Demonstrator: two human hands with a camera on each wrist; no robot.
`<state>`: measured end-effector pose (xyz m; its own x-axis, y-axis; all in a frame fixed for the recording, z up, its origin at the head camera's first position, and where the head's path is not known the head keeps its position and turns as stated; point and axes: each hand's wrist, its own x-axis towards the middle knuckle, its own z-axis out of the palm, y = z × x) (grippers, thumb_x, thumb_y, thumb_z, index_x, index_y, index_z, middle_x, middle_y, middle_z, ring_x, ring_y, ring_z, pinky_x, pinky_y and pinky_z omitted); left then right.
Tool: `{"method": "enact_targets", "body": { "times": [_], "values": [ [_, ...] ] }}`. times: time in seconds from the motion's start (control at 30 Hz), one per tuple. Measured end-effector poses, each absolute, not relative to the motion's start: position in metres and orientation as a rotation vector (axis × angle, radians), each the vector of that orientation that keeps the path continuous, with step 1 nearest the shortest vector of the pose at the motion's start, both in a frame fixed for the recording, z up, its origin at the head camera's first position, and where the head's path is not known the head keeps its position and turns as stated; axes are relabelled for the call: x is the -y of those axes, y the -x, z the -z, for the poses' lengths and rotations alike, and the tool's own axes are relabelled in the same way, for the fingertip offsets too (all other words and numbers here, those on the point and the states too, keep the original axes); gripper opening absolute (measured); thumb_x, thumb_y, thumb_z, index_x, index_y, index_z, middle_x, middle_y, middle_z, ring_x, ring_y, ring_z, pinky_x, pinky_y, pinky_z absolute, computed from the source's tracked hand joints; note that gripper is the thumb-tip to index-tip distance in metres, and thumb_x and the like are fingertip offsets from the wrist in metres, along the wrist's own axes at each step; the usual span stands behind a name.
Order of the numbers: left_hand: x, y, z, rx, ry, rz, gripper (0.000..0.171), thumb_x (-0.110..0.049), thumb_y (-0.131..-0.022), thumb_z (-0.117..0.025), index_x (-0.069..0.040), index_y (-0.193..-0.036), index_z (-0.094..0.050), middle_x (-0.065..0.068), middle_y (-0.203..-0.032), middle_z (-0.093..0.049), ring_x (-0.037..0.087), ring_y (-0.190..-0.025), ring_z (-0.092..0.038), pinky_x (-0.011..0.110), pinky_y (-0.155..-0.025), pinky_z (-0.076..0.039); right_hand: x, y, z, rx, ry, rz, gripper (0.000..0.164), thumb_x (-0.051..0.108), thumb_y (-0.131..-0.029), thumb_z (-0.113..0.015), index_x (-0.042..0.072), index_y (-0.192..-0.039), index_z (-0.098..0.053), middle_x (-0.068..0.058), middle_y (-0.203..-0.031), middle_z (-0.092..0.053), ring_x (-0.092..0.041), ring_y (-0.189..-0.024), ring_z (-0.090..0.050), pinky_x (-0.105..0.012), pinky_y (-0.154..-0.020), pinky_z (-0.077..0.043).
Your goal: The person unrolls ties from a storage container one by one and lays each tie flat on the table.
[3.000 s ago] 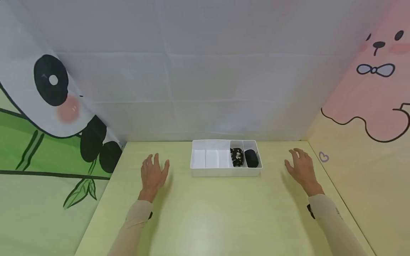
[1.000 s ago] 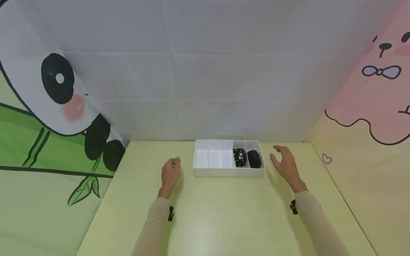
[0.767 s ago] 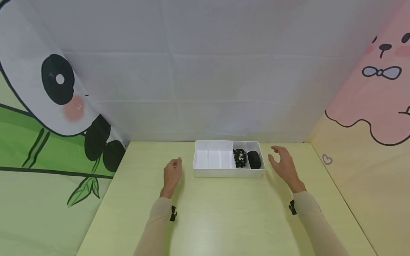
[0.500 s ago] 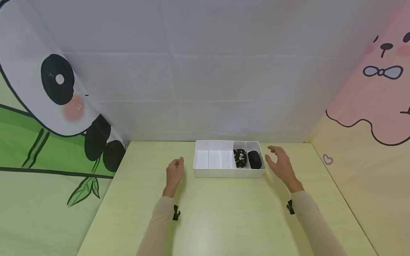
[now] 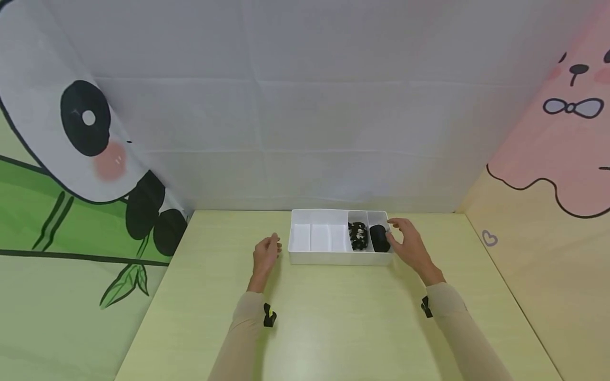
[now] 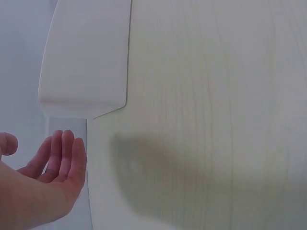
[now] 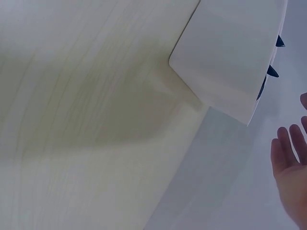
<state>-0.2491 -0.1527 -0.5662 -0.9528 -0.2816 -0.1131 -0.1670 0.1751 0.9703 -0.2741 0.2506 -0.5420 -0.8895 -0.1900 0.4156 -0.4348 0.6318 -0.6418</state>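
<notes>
A white compartment box [image 5: 340, 258] stands near the back of the table. Its right-hand compartment holds a rolled black cloth-like bundle [image 5: 379, 239]; the one beside it holds a black bundle with a pale pattern [image 5: 358, 236]. My right hand [image 5: 412, 246] is at the box's right end, thumb and fingertips over the rim beside the plain black bundle; whether they touch it I cannot tell. Just left of the box, my left hand [image 5: 266, 256] is held with fingers loosely bent, nothing in it. In the left wrist view those fingers [image 6: 67, 155] lie near the box's end [image 6: 84, 57].
The pale wooden table [image 5: 329, 323] runs back to a white cloth wall [image 5: 305, 132]. A panda-patterned cloth [image 5: 86, 148] hangs at the left, a pink-and-yellow cartoon cloth [image 5: 538, 159] at the right. Several compartments at the box's left show bare white floors [image 5: 319, 238].
Both hands have moved inward to the box: the left to the right, the right to the left until its fingertips overlap the rim. The left fingers have loosened from a tighter curl. The bundles stay put.
</notes>
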Motion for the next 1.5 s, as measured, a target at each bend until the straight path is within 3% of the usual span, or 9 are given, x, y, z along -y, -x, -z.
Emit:
{"method": "enact_targets", "body": {
  "times": [0.33,0.57,0.83,1.2,1.5],
  "values": [
    [0.147,0.253,0.57,2.303,-0.445,1.931,0.049,-0.035,-0.11,-0.047,0.009,-0.121,-0.066,0.026,-0.113,-0.069,0.035,-0.102,-0.067,0.04,-0.086,-0.057,-0.245,0.276,0.545,2.561,-0.568,-1.178,0.035,0.0,-0.096,-0.068,-0.009,-0.129,-0.058,-0.027,-0.127,-0.056,-0.049,-0.114,-0.056,-0.061,-0.098,-0.045],
    [0.143,0.254,0.572,2.273,-0.478,1.98,0.045,-0.032,-0.108,-0.053,0.009,-0.121,-0.067,0.02,-0.107,-0.07,0.027,-0.095,-0.068,0.034,-0.081,-0.057,-0.239,0.273,0.548,2.616,-0.59,-1.153,0.037,-0.001,-0.096,-0.068,-0.01,-0.129,-0.056,-0.029,-0.129,-0.055,-0.048,-0.115,-0.055,-0.062,-0.097,-0.045],
    [0.137,0.254,0.567,2.217,-0.459,2.107,0.041,-0.028,-0.105,-0.059,0.009,-0.124,-0.065,0.031,-0.121,-0.065,0.044,-0.112,-0.064,0.027,-0.08,-0.055,-0.235,0.277,0.549,2.699,-0.612,-1.103,0.04,0.002,-0.096,-0.068,-0.008,-0.133,-0.055,-0.029,-0.133,-0.053,-0.044,-0.121,-0.053,-0.06,-0.103,-0.043],
    [0.139,0.256,0.567,2.263,-0.445,2.119,0.034,-0.021,-0.099,-0.07,0.005,-0.12,-0.067,0.023,-0.116,-0.067,0.041,-0.109,-0.063,0.041,-0.091,-0.055,-0.232,0.278,0.557,2.693,-0.701,-1.094,0.04,-0.001,-0.095,-0.068,-0.009,-0.132,-0.055,-0.03,-0.135,-0.051,-0.047,-0.126,-0.048,-0.062,-0.106,-0.038],
    [0.14,0.26,0.574,2.291,-0.457,2.109,0.032,-0.014,-0.097,-0.073,0.005,-0.122,-0.067,0.021,-0.115,-0.068,0.034,-0.105,-0.065,0.042,-0.092,-0.055,-0.232,0.28,0.563,2.715,-0.736,-1.028,0.037,-0.002,-0.095,-0.067,-0.006,-0.13,-0.055,-0.03,-0.136,-0.047,-0.049,-0.129,-0.042,-0.063,-0.107,-0.036]
  ]
}}
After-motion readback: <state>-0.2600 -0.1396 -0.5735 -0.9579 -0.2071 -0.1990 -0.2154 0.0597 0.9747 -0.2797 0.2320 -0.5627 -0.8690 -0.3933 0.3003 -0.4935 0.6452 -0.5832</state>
